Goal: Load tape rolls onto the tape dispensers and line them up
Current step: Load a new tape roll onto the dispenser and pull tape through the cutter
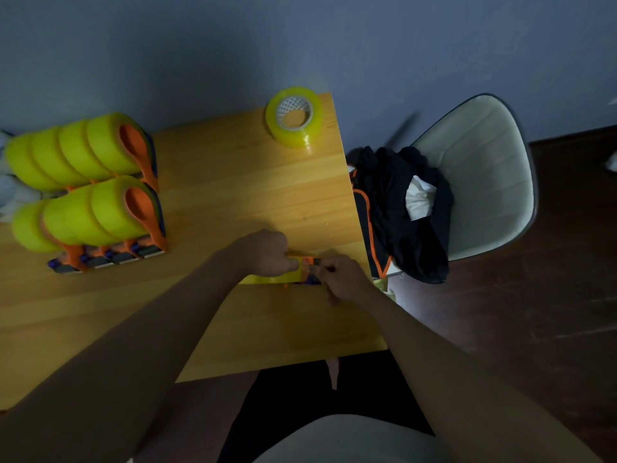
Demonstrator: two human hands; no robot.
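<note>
Two rows of loaded dispensers (pixel 86 192) stand at the left of the smooth wood-grain tabletop (pixel 233 182) — glossy yellow rolls on orange plastic frames, handles pointing right. Near the right edge, the left hand (pixel 267 252) curls its grip round a dispenser (pixel 293 272) lying with its long axis left to right; the right hand (pixel 344 275) pinches at its right end. Farther back, a loose tape roll (pixel 295 116) lies flat, hollow core up.

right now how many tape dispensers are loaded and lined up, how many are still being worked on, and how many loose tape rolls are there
loaded dispensers lined up: 7, back row 4, front row 3
dispenser in the hands: 1
loose tape roll: 1
total: 9
</note>
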